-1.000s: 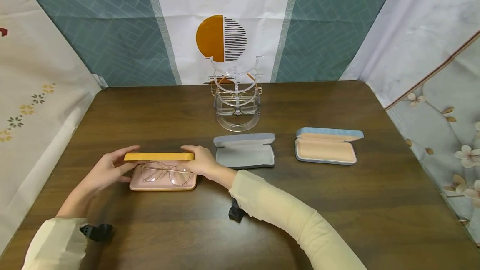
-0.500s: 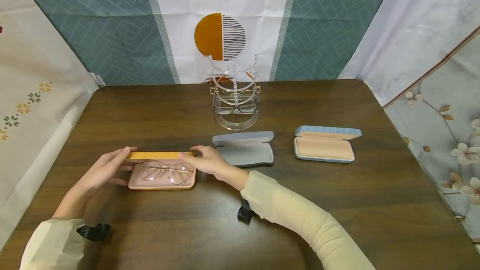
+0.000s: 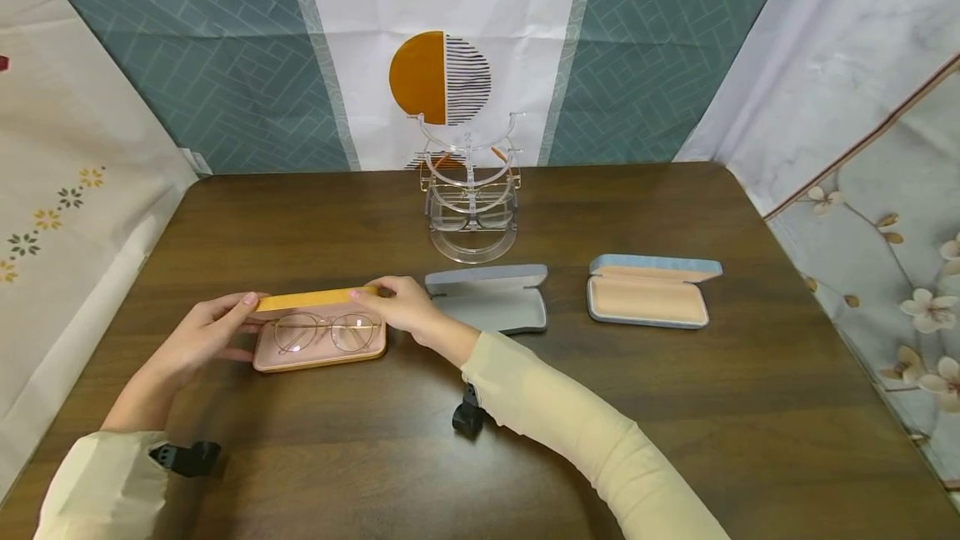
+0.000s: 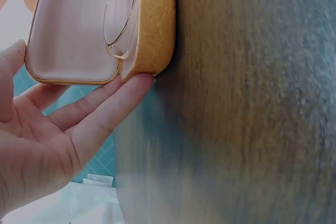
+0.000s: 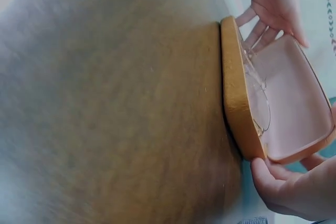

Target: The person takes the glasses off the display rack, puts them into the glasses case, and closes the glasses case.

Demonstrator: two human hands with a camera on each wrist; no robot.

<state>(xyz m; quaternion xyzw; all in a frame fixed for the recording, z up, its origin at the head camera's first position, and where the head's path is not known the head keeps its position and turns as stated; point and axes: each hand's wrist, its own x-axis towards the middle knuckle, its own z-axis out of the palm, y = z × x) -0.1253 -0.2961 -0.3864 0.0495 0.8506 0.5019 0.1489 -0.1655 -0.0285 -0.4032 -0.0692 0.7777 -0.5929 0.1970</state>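
An orange glasses case [image 3: 318, 363] with a pink lining lies partly open at the left of the table. Thin gold-rimmed glasses [image 3: 352, 332] lie inside its lower half. My left hand [image 3: 197, 338] holds the left end, thumb at the front edge of the raised lid [image 3: 303, 300]. In the left wrist view, the left fingertips [image 4: 144, 80] touch the end of the case near the hinge. At the other end, my right hand [image 3: 408, 311] grips the lid with its thumb on the front edge. The right wrist view shows the right thumb [image 5: 262, 174] by the case's corner.
An open grey glasses case [image 3: 487, 307] lies just right of the right hand. Farther right is an open blue case [image 3: 648, 298] with a peach lining. Behind them stands a clear tiered display rack [image 3: 472, 252] carrying several glasses.
The right thumb has come onto the lid's front edge, and the left thumb has shifted onto it too. The case has turned slightly, its right end moving away from me.
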